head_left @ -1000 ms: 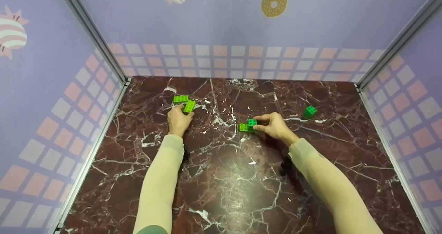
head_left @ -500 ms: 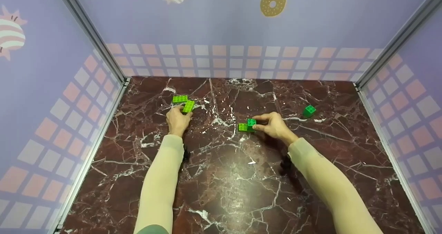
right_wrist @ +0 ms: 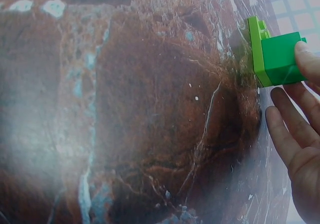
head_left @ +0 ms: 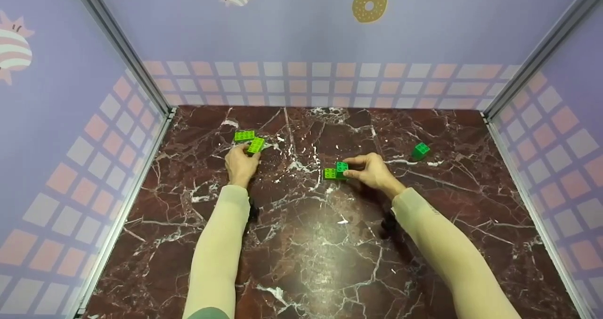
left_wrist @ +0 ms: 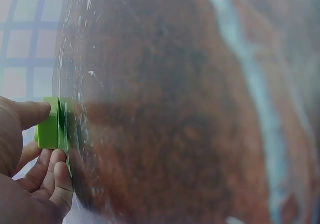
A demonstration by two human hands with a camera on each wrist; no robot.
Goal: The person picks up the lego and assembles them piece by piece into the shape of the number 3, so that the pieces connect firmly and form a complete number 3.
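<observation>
My left hand [head_left: 241, 164] pinches a lime-green building brick [head_left: 256, 145] between thumb and fingers at the left. In the left wrist view the thumb lies on one side of this brick [left_wrist: 48, 126]. Just behind it lies a second lime-green brick [head_left: 244, 135]. Nearer the middle, my right hand [head_left: 373, 172] pinches a darker green block [head_left: 342, 168] between thumb and index finger. This block sits on one end of a flat lime-green brick [head_left: 330, 173]; the right wrist view shows the green block [right_wrist: 282, 59] against the thin lime brick [right_wrist: 256, 52].
Another dark green block [head_left: 420, 151] stands alone at the right of the dark red marbled table [head_left: 311, 243]. Patterned purple panels [head_left: 301, 41] enclose the table at the back and both sides, with metal posts at the corners.
Both hands keep their grips and the bricks stay where they are on the table. The head view has shifted very slightly.
</observation>
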